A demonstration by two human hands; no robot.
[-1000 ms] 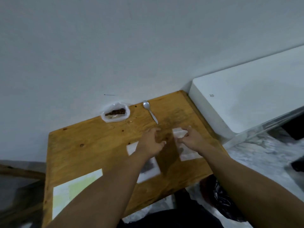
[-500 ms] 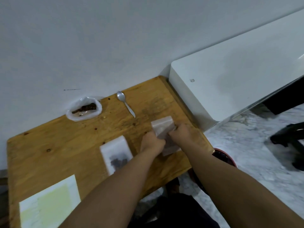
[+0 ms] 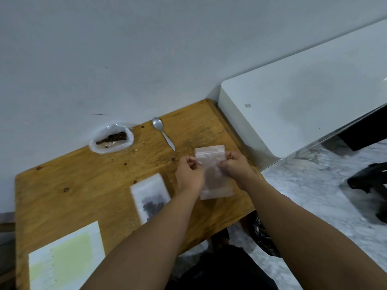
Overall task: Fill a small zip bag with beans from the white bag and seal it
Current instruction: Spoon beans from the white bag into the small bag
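While left hand point(image 3: 189, 176) and right hand point(image 3: 237, 170) pinch seemingly empty small clear plastic zip bag point(image 3: 213, 164), filling not begun: brown beans point(image 3: 117, 136) sit in white plastic bag point(image 3: 94, 144); sealing left.

Soft, flat, rather dim light, only faint shadows. The wide lens bows the edges; detail looks slightly smeared.

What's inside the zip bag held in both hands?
No beans show through the clear zip bag; it looks empty. The left hand and right hand pinch its sides, covering those edges.
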